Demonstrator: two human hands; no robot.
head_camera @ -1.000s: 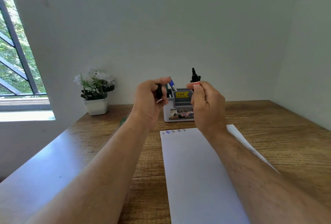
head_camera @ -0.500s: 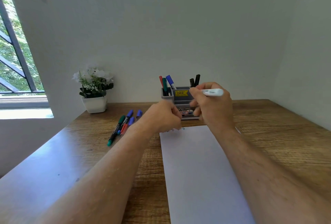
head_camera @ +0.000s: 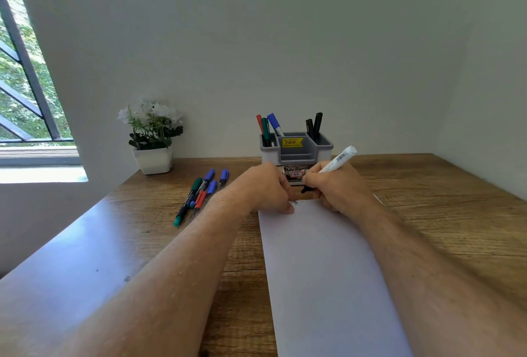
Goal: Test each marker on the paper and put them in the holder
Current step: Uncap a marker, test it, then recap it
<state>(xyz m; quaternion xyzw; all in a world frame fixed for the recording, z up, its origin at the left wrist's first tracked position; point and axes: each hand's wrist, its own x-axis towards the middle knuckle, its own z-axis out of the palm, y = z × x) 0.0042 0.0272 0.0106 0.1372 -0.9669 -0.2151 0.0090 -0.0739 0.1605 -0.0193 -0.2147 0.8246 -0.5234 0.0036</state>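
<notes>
1. The wooden table (head_camera: 427, 199) meets the white wall at its far edge; bare wood lies open to the right of the paper (head_camera: 328, 271), and the left stretch has a glossy sheen.
2. The white sheet runs from the near edge towards the holder (head_camera: 296, 154), which stands just beyond its far end.
3. The grey holder has several compartments: red, green and blue markers (head_camera: 269, 128) lean in the left one, black markers (head_camera: 313, 127) in the right one, and a yellow sticker sits on the middle one.
4. Loose markers (head_camera: 199, 194) lie in a cluster left of the paper, near a white potted plant (head_camera: 152, 139).
5. The right hand (head_camera: 339, 188) is curled tight round a white-barrelled marker (head_camera: 339, 158), its dark tip down at the paper's far edge.
6. The left hand (head_camera: 265, 188) is closed, fingertips pressing the sheet; whether it holds anything I cannot tell.
</notes>
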